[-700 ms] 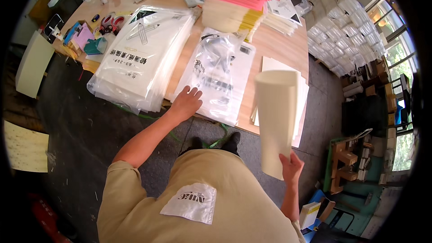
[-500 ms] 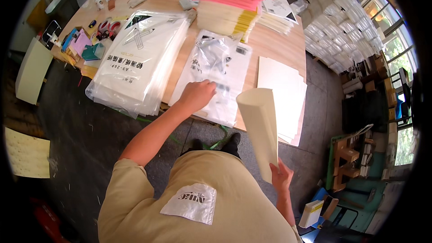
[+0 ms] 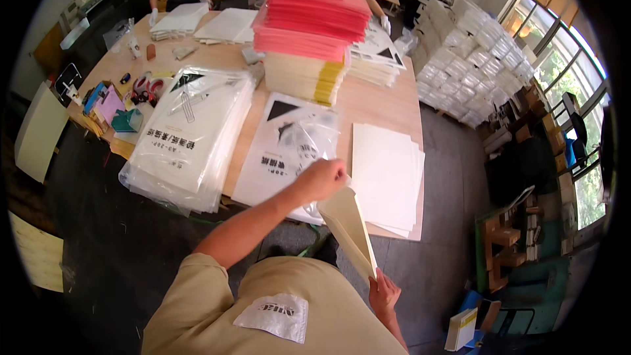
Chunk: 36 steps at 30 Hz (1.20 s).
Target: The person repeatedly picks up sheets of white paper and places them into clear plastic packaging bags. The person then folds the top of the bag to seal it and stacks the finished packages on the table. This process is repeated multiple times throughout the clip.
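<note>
A curled sheaf of cream paper sheets (image 3: 345, 227) is in my right hand (image 3: 384, 291), gripped at its lower end and tilted over the table's front edge. My left hand (image 3: 322, 181) is closed at the sheaf's upper end, pinching the edge of a clear plastic bag (image 3: 319, 133). The bag lies crumpled and shiny over a white printed cover sheet (image 3: 273, 154); my left forearm hides part of both. To the right of my left hand lies a loose stack of white sheets (image 3: 384, 171). At the left stands a thick pile of filled clear packs (image 3: 177, 138) with printed fronts.
A tall stack of red and cream paper (image 3: 309, 26) rises mid-table. Scissors, tape rolls (image 3: 150, 85) and a teal box (image 3: 126, 120) sit at the left edge. Two people wearing white gloves (image 3: 386, 24) are across the wooden table (image 3: 394, 102). Wrapped bundles (image 3: 460, 59) are piled beyond its right side.
My left hand has moved right, toward the sheaf, drawing the bag's edge along. The sheaf has tilted and shifted left in my right hand. The view has lifted, showing two people across the table.
</note>
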Motion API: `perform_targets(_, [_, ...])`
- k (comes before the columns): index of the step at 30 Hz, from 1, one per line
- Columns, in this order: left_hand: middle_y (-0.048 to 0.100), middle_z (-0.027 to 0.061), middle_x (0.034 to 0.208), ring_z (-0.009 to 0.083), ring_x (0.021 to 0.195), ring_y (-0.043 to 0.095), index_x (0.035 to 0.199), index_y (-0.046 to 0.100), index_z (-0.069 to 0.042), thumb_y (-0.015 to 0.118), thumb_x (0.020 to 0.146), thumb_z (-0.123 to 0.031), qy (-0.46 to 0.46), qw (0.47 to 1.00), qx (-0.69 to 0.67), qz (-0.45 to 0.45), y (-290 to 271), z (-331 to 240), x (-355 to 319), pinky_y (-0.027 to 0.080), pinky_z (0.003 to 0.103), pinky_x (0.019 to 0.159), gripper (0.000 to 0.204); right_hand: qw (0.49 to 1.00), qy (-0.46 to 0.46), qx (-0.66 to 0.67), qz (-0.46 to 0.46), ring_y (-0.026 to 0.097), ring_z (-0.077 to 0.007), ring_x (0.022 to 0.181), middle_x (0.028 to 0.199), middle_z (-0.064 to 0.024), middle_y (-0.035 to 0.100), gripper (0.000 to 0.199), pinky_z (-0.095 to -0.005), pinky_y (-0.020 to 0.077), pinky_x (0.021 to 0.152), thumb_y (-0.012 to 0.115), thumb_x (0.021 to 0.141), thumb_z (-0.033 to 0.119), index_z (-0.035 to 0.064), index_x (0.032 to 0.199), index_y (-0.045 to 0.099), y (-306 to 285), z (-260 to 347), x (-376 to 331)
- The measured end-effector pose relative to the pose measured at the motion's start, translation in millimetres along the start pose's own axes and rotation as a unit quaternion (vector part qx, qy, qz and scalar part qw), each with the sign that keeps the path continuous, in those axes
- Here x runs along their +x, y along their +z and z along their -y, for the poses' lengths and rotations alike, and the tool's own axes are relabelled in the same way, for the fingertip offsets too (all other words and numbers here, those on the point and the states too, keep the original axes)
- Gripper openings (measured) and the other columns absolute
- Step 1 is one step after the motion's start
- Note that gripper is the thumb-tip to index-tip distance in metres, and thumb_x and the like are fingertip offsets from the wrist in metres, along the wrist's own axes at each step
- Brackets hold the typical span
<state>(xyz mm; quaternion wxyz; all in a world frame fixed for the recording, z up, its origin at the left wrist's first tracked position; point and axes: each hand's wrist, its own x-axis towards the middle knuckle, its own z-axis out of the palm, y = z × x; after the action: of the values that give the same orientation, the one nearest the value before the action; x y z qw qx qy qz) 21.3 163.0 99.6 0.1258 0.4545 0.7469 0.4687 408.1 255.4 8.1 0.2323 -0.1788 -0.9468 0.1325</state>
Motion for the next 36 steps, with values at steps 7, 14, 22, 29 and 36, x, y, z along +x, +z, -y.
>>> perform_targets(7, [0.064, 0.0191, 0.07, 0.0366, 0.064, 0.067, 0.098, 0.052, 0.004, 0.055, 0.084, -0.006, 0.102, 0.982, 0.154, 0.032, 66, -37, -24, 0.054, 0.045, 0.054, 0.016, 0.996, 0.033, -0.025, 0.078, 0.067, -0.0323, 0.063, 0.081, -0.0115, 0.07, 0.036, -0.0414, 0.0515, 0.053, 0.072, 0.08, 0.015, 0.0084, 0.115, 0.066, 35, 2, 35])
perform_targets(14, [0.064, 0.0137, 0.076, 0.0301, 0.072, 0.07, 0.104, 0.051, 0.0, 0.056, 0.085, -0.009, 0.188, 0.956, 0.191, 0.115, 108, -62, -45, 0.056, 0.041, 0.06, 0.022, 0.998, 0.027, -0.038, 0.05, 0.064, -0.038, 0.061, 0.066, -0.0154, 0.065, 0.01, -0.0497, 0.0487, 0.053, 0.07, 0.08, 0.019, 0.0101, 0.079, 0.065, 67, 13, 100])
perform_targets(22, [0.064, 0.0095, 0.075, 0.0268, 0.067, 0.07, 0.096, 0.054, -0.005, 0.058, 0.084, -0.01, 0.149, 0.961, 0.221, 0.079, 91, -71, -27, 0.057, 0.037, 0.056, 0.014, 0.992, -0.015, -0.012, 0.124, 0.068, -0.0331, 0.074, 0.082, -0.0166, 0.069, 0.016, -0.0478, 0.0525, 0.062, 0.067, 0.082, 0.018, 0.0077, 0.093, 0.068, 82, 43, 135])
perform_targets(29, [0.068, 0.0113, 0.087, 0.0273, 0.079, 0.071, 0.095, 0.059, -0.006, 0.06, 0.082, -0.013, 0.268, 0.903, 0.283, 0.181, 142, -85, -53, 0.058, 0.036, 0.063, 0.014, 0.991, 0.005, 0.048, 0.128, 0.065, -0.0289, 0.093, 0.1, -0.0167, 0.068, 0.025, -0.0429, 0.0499, 0.078, 0.069, 0.084, 0.019, 0.0077, 0.106, 0.067, 84, 48, 148])
perform_targets(36, [0.057, 0.0148, 0.125, 0.0335, 0.107, 0.059, 0.128, 0.055, -0.008, 0.08, 0.074, -0.019, 0.305, 0.948, 0.051, 0.079, 46, -36, -81, 0.048, 0.042, 0.09, 0.06, 0.949, 0.164, 0.255, 0.085, 0.062, -0.0246, 0.112, 0.117, -0.0169, 0.066, 0.036, -0.0379, 0.0473, 0.094, 0.07, 0.086, 0.02, 0.0078, 0.119, 0.065, 79, 37, 165])
